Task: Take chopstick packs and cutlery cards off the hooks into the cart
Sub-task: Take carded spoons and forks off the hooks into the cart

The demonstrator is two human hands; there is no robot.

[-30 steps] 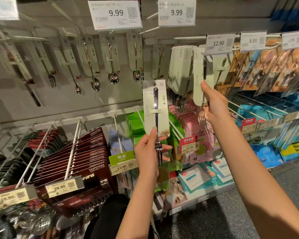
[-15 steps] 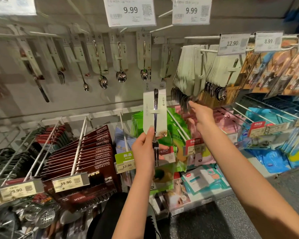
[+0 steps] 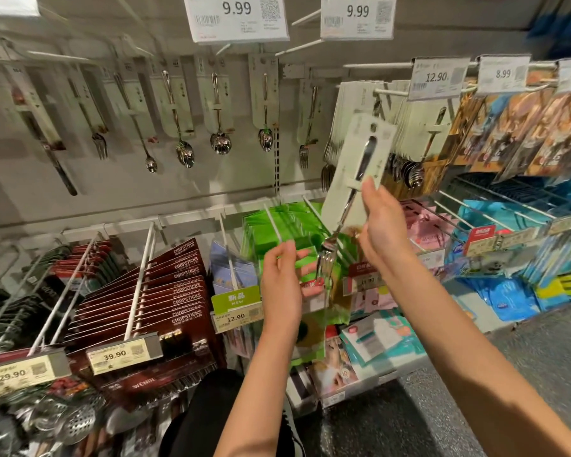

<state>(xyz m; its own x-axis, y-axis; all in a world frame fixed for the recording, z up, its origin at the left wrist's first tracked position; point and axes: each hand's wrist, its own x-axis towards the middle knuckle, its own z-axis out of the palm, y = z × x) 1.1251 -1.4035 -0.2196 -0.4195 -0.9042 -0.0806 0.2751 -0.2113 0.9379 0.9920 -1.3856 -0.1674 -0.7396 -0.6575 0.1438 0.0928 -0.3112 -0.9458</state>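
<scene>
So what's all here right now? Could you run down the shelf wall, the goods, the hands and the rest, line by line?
Surface: pegboard wall with wire hooks.
Job's things: fork card off its hook, tilted; maroon chopstick packs hanging at lower left.
Clutter: spoon cards in the top row; green packs; price tags; strainers at lower left.
Hands: right hand holds the fork card; left hand holds nothing.
Cables: nothing seen.
Surroundings: speckled floor; cart not in view.
</scene>
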